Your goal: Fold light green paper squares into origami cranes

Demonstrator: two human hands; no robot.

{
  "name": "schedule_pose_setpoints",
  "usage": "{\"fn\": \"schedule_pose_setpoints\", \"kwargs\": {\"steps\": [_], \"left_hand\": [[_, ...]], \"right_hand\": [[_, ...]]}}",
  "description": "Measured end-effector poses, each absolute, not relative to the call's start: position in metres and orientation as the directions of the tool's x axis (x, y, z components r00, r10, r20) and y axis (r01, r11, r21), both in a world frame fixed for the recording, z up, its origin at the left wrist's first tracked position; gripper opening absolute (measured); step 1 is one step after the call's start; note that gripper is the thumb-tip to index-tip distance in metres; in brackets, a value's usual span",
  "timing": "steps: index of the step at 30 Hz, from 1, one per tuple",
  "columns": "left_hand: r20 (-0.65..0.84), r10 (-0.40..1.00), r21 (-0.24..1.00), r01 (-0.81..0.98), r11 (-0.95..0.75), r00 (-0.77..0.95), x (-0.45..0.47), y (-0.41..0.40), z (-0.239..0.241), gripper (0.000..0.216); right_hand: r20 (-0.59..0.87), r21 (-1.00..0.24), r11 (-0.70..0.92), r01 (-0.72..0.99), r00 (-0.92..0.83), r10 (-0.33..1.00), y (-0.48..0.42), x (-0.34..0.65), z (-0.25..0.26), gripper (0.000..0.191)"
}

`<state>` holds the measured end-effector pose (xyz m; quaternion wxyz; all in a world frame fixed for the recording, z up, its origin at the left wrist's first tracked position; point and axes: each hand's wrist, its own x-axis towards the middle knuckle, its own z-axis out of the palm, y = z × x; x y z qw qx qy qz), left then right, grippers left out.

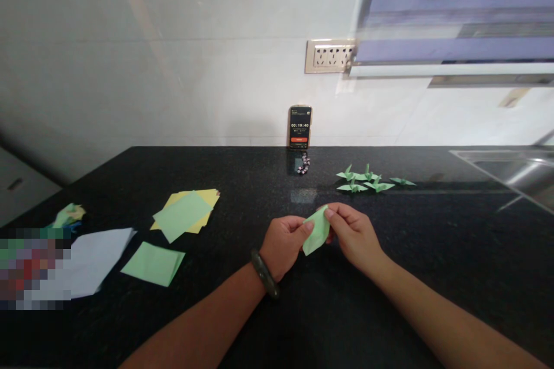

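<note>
A small folded piece of light green paper (pixel 317 234) is held between both hands above the dark countertop. My left hand (pixel 283 242), with a dark bangle on its wrist, pinches the paper's left side under the thumb. At the upper right corner, my right hand (pixel 352 230) grips it between thumb and fingers. The fingertips behind the paper are partly hidden. Beyond my right hand lie several folded green paper cranes (pixel 352 187) in a cluster.
To the left are a folded green sheet (pixel 153 264), a stack of yellow and green paper (pixel 184 216) and white sheets (pixel 101 259). A phone (pixel 300 127) showing a timer leans on the wall, its beaded strap (pixel 304 164) before it. A metal sink (pixel 519 176) is at right.
</note>
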<state>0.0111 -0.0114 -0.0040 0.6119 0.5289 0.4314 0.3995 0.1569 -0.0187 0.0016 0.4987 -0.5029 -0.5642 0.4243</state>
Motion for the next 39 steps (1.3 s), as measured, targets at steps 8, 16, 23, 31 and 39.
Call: {"fn": "schedule_pose_setpoints", "kwargs": {"steps": [8, 16, 23, 31, 39], "left_hand": [[-0.155, 0.922, 0.971, -0.118, 0.208, 0.356, 0.0128, -0.0112, -0.0027, 0.037], [-0.348, 0.774, 0.876, -0.112, 0.470, 0.529, 0.0111, -0.0123, -0.0031, 0.046], [-0.307, 0.886, 0.950, 0.063, 0.304, 0.347, 0.0168, -0.0132, 0.0026, 0.011], [-0.294, 0.894, 0.954, 0.045, 0.297, 0.339, 0.0165, -0.0138, 0.0019, 0.015], [-0.339, 0.803, 0.833, -0.241, 0.499, 0.490, 0.0100, -0.0095, -0.0016, 0.043]], "right_hand": [[0.194, -0.946, 0.183, 0.269, 0.014, 0.981, -0.0180, 0.1575, 0.0007, 0.022], [0.378, -0.849, 0.285, 0.446, 0.135, 0.916, -0.0169, 0.1630, -0.0015, 0.021], [0.409, -0.819, 0.282, 0.501, 0.164, 0.898, -0.0196, 0.1610, 0.0018, 0.022], [0.375, -0.843, 0.231, 0.486, 0.223, 0.900, -0.0164, 0.1647, 0.0009, 0.024], [0.309, -0.911, 0.240, 0.334, 0.172, 0.935, -0.0182, 0.1601, -0.0013, 0.019]]}}
